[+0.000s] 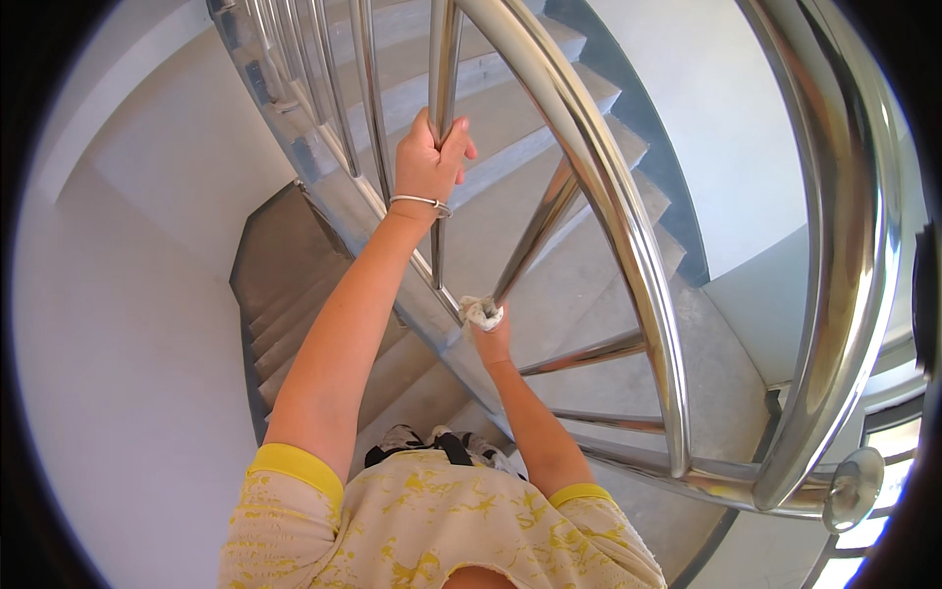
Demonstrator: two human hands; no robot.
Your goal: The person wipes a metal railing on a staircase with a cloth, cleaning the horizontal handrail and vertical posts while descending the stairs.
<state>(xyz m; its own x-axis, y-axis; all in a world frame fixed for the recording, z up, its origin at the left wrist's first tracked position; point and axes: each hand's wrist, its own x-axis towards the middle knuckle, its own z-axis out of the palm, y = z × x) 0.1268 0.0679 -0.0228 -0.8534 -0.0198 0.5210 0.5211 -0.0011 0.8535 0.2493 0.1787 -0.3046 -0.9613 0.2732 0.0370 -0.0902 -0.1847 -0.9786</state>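
Observation:
My left hand [434,154], with a thin metal bangle [423,200] at its wrist, is closed around an upright steel baluster [444,73] of a spiral stair railing. Lower down, my right hand [489,335] holds a crumpled whitish cloth [482,313] wrapped about the lower end of another steel baluster [541,224]. The cloth hides most of the fingers of that hand. Above and to the right of both hands curves the polished steel handrail [581,140], to which the balusters join.
Concrete steps [508,96] curve behind the railing, edged by a dark skirting [662,162] along a white wall. Another flight [294,316] lies below at the left. A thicker steel rail [831,258] bends down the right side, near a round steel flange [854,489] and a window.

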